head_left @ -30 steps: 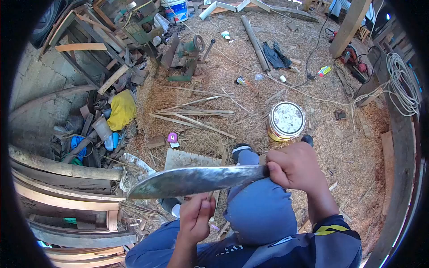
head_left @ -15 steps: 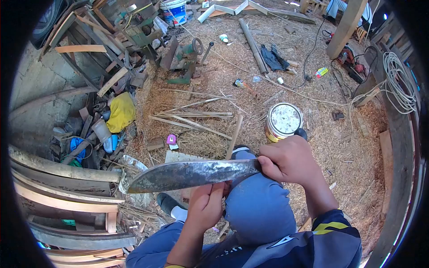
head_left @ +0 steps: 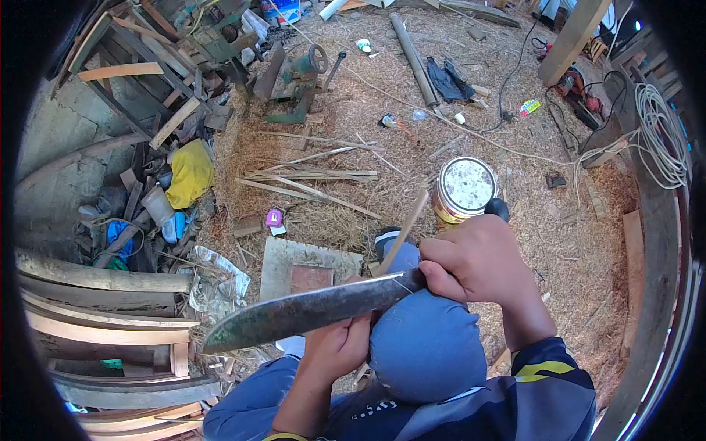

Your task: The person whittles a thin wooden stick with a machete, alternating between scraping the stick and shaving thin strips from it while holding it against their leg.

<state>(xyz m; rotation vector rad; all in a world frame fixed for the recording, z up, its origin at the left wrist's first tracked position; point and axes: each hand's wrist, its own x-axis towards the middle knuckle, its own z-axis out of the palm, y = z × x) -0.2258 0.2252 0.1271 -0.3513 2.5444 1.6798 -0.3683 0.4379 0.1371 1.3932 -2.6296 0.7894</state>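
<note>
My right hand [head_left: 482, 261] is closed round the black handle of a machete [head_left: 316, 305], above my raised blue-trousered knee [head_left: 426, 345]. The broad, dark blade points left, tilted with its tip lower. Below the blade, my left hand [head_left: 334, 349] is closed, its fingertips partly hidden by the metal. A thin pale wooden strip [head_left: 403, 229] slants up and away from behind the blade; its lower end runs toward my left hand and is hidden there.
A round lidded can [head_left: 468, 187] stands just beyond my right hand. Thin strips [head_left: 316, 176] and a pink tape measure [head_left: 274, 218] lie on the shaving-covered ground. A flat board [head_left: 276, 264] lies beyond the blade. Curved timbers [head_left: 110, 334] are on the left.
The machete has tilted, its tip dropping and its blade face turning darker. The wooden strip's upper end leans further right. My left hand is slightly lower, and the view has shifted slightly.
</note>
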